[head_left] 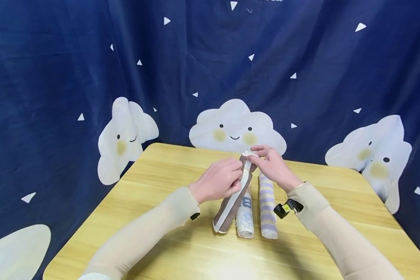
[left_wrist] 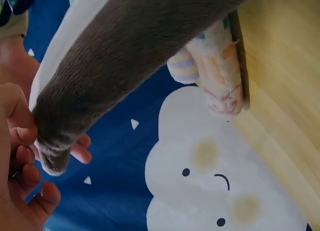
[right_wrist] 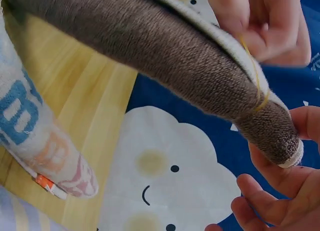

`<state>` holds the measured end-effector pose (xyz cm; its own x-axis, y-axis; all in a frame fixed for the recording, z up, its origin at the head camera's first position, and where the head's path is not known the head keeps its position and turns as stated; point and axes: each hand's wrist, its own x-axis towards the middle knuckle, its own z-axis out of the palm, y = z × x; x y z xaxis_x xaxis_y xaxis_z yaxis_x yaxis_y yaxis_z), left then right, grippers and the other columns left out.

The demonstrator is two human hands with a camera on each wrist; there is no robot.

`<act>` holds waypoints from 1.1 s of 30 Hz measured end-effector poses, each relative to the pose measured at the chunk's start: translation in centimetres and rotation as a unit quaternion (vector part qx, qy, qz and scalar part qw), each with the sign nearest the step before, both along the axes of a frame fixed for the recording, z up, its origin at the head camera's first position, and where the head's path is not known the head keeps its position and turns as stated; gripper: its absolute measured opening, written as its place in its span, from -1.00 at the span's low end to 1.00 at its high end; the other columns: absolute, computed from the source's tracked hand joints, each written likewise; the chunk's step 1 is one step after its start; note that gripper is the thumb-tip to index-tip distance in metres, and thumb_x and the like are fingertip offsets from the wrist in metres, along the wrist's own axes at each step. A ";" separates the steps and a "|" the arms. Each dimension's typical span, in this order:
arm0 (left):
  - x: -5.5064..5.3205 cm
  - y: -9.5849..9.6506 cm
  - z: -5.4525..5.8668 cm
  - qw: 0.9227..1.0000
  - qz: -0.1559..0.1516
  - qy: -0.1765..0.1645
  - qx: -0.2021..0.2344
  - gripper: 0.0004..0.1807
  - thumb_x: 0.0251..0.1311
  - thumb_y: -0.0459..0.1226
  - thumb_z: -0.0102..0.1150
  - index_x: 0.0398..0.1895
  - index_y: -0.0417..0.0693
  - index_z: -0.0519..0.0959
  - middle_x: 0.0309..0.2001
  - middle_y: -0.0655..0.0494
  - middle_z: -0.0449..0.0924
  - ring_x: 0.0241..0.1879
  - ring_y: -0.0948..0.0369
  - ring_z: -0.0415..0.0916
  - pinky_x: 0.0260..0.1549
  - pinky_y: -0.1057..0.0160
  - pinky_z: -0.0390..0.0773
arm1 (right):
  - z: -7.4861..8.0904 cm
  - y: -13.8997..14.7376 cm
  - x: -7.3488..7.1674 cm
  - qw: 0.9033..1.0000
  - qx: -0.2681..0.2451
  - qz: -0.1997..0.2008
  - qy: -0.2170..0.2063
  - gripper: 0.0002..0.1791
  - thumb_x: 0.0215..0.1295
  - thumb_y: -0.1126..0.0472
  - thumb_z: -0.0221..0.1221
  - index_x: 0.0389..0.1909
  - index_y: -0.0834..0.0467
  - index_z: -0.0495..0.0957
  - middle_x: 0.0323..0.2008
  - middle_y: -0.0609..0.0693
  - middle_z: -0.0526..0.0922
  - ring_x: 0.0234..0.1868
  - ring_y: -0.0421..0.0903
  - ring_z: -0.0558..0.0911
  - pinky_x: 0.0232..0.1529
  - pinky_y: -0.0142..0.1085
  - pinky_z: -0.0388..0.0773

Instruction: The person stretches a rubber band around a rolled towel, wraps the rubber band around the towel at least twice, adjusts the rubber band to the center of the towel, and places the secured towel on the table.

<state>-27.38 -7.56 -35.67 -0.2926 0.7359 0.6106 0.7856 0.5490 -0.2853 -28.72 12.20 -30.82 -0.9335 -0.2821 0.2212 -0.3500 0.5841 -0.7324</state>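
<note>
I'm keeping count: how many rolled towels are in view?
3: brown towel, leftmost, held by the right hand; lettered towel, middle, on the table; striped towel, rightmost, also on the table.

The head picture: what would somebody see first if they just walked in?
Probably the smiling white cloud, in the middle of the dark blue cloth behind the table. Next, the brown roll with a white stripe, slanting up to its far end in the right grip, while the left grip pinches a thin yellow band looped round it. Beside it lie a lettered roll and a striped roll.
</note>
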 end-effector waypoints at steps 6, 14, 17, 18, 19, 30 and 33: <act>1.5 -0.4 -0.6 0.999 -0.040 0.019 -0.024 -0.88 0.05 -0.23 -0.04 -0.53 0.01 0.49 -0.37 0.19 0.36 -0.38 0.24 0.29 -0.35 0.34 0.40 | -0.5 0.4 0.0 1.000 -0.004 0.010 -0.010 -0.63 0.25 -0.02 0.09 -0.52 0.16 0.66 0.17 0.02 0.40 0.24 0.03 0.31 0.11 -0.02 0.31; 0.4 -0.2 0.5 0.990 0.017 0.010 0.136 -0.85 0.14 -0.20 0.07 -0.38 0.06 0.65 -0.37 0.25 0.43 -0.41 0.33 0.33 -0.59 0.44 0.36 | -0.8 -0.2 1.0 1.000 -0.005 0.011 0.012 -0.60 0.26 -0.07 0.07 -0.59 0.12 0.62 0.13 -0.02 0.44 0.17 -0.02 0.34 -0.01 -0.13 0.35; 0.5 -0.1 0.9 0.993 0.013 0.046 0.110 -0.86 0.14 -0.22 0.11 -0.37 0.03 0.67 -0.36 0.24 0.48 -0.38 0.30 0.35 -0.52 0.43 0.41 | -0.6 -0.5 1.5 1.000 -0.006 0.006 0.016 -0.62 0.25 -0.04 0.08 -0.58 0.13 0.62 0.11 -0.01 0.45 0.15 -0.02 0.35 -0.04 -0.16 0.35; 0.6 -0.1 1.0 0.994 0.008 0.055 0.097 -0.86 0.14 -0.23 0.11 -0.37 0.02 0.68 -0.35 0.24 0.49 -0.38 0.29 0.35 -0.49 0.43 0.42 | -0.5 -0.5 1.6 1.000 -0.008 0.007 0.014 -0.63 0.26 -0.03 0.08 -0.56 0.14 0.63 0.12 0.01 0.44 0.15 -0.01 0.35 -0.03 -0.14 0.35; 0.6 0.0 1.1 0.995 0.004 0.062 0.084 -0.85 0.14 -0.24 0.11 -0.37 0.01 0.68 -0.35 0.23 0.49 -0.38 0.29 0.35 -0.46 0.43 0.42 | -0.5 -0.5 1.7 1.000 -0.011 0.005 0.010 -0.63 0.25 -0.02 0.08 -0.55 0.15 0.63 0.12 0.01 0.45 0.15 -0.01 0.35 -0.02 -0.14 0.35; 0.2 0.7 -0.1 0.997 -0.009 0.073 0.029 -0.79 0.20 -0.27 -0.03 -0.37 -0.02 0.64 -0.31 0.18 0.49 -0.35 0.27 0.37 -0.44 0.42 0.46 | -1.5 -0.2 1.7 0.997 -0.057 -0.003 -0.061 -0.64 0.25 0.01 0.09 -0.40 0.23 0.67 0.14 0.06 0.42 0.20 0.03 0.32 0.10 -0.06 0.30; -0.3 0.8 -0.2 0.996 -0.006 0.085 0.028 -0.82 0.15 -0.26 -0.01 -0.37 -0.03 0.62 -0.28 0.17 0.49 -0.33 0.26 0.37 -0.47 0.43 0.45 | -1.5 -0.3 1.8 0.996 -0.065 -0.009 -0.058 -0.64 0.25 0.01 0.09 -0.40 0.24 0.66 0.14 0.06 0.43 0.20 0.03 0.32 0.11 -0.06 0.29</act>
